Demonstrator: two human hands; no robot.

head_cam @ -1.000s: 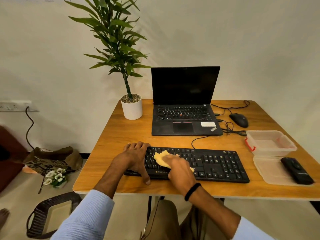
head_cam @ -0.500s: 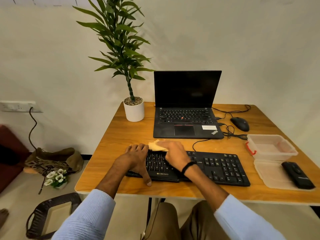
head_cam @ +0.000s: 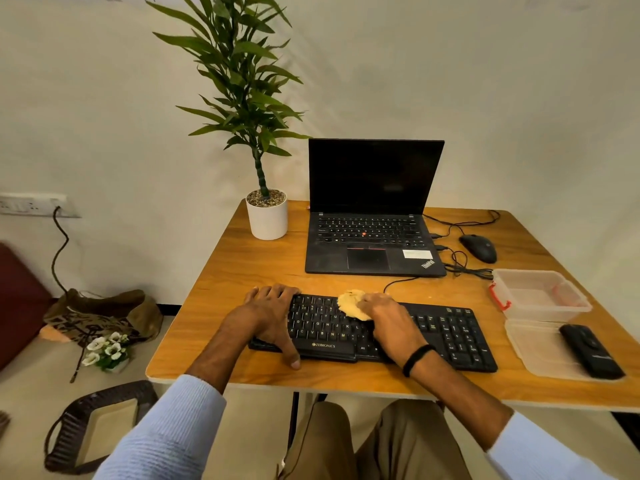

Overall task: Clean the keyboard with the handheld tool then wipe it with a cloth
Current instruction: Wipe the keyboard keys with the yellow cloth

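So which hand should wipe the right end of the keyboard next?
Right. The right hand holds the cloth on the keyboard, nearer that end; the left hand rests on the keyboard's left end, probably steadying it.

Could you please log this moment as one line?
step: wiping | right hand: holds cloth on keyboard | left hand: rests on keyboard

Both arms reach forward out of light blue sleeves (head_cam: 166, 434). The left hand (head_cam: 268, 320) lies flat on the left end of the keyboard (head_cam: 450, 334), with its thumb pointing to the near side. The right hand (head_cam: 389, 323) is in the middle, fingers bent over a yellow cloth (head_cam: 348, 304). A black band (head_cam: 417, 358) sits on the right wrist.
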